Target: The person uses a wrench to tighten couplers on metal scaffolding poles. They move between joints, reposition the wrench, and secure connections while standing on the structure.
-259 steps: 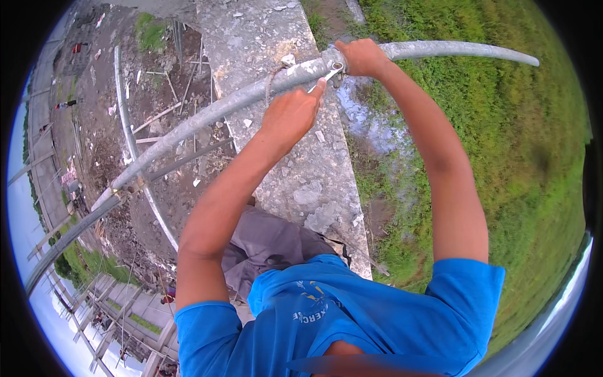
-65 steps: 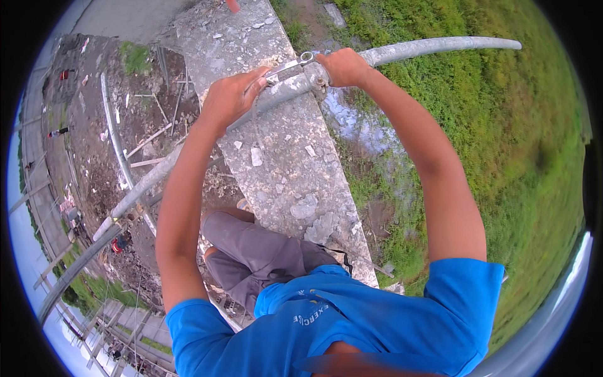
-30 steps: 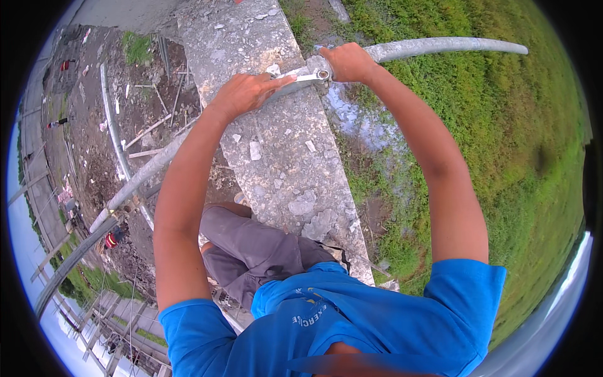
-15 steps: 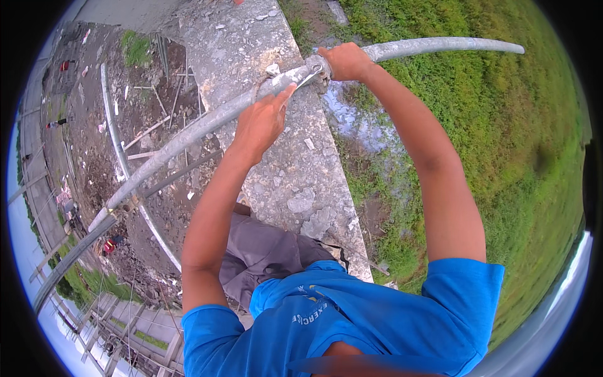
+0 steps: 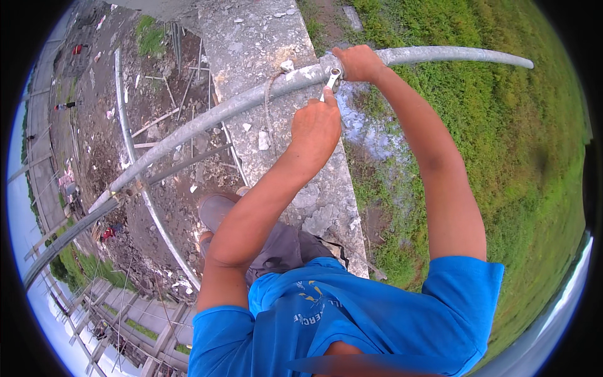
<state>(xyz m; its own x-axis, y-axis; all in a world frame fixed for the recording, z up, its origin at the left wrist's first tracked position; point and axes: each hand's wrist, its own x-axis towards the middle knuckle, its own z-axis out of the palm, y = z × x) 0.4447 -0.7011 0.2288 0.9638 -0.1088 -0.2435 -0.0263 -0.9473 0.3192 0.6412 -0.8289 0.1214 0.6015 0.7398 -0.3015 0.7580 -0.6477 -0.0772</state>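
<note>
A grey metal scaffold pipe (image 5: 239,103) runs across in front of me, over the concrete ledge. A pipe clamp (image 5: 329,63) sits round it beyond the ledge's right edge. My left hand (image 5: 316,131) is closed round the lower part of a silver wrench (image 5: 330,81), whose ring end lies at the clamp. Whether it fits over a nut, I cannot make out. Just right of the clamp, my right hand (image 5: 360,63) is wrapped over the pipe, its fingertips hidden behind it.
Rubble and flakes lie on the concrete ledge (image 5: 264,50), where a thin cord (image 5: 269,113) hangs from the pipe. More scaffold tubes (image 5: 130,147) cross at left, above dirt and debris well below. Green grass (image 5: 490,144) spreads at right.
My left hand has come off the pipe and swung right and down, turning the wrench from along the pipe to pointing toward me. My right hand stays on the pipe.
</note>
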